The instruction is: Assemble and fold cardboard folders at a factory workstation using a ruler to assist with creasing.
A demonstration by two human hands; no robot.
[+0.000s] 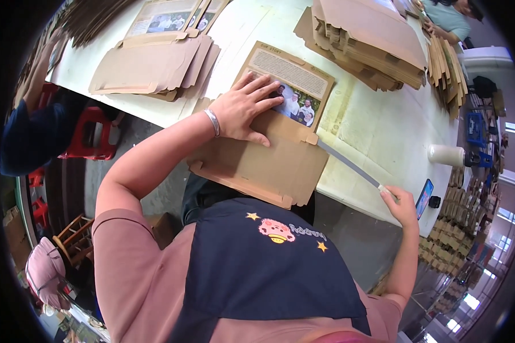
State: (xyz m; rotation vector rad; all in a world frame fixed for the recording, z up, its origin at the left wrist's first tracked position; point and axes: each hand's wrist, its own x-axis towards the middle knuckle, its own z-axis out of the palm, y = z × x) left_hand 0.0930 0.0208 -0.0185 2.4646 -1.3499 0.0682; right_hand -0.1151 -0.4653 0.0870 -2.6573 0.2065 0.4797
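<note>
A flat brown cardboard box blank (269,163) lies in front of me, its near part hanging past the table's edge. Its far panel carries printed text and a photo of people. My left hand (243,108) presses on it with the fingers spread, next to the photo, and holds nothing. In my right hand (399,204), off to the right, is the pale end of a long, narrow grey metal strip (352,164). The strip slants across the white table, and its far tip reaches the blank's right edge beside a small tab.
Stacked cardboard blanks stand at the far right (372,43) and far left (149,66). A white cup (446,155) and a phone (424,198) lie near the right edge. Red stools (94,134) stand at left. Other people work at the far right (449,23) and the left (31,134).
</note>
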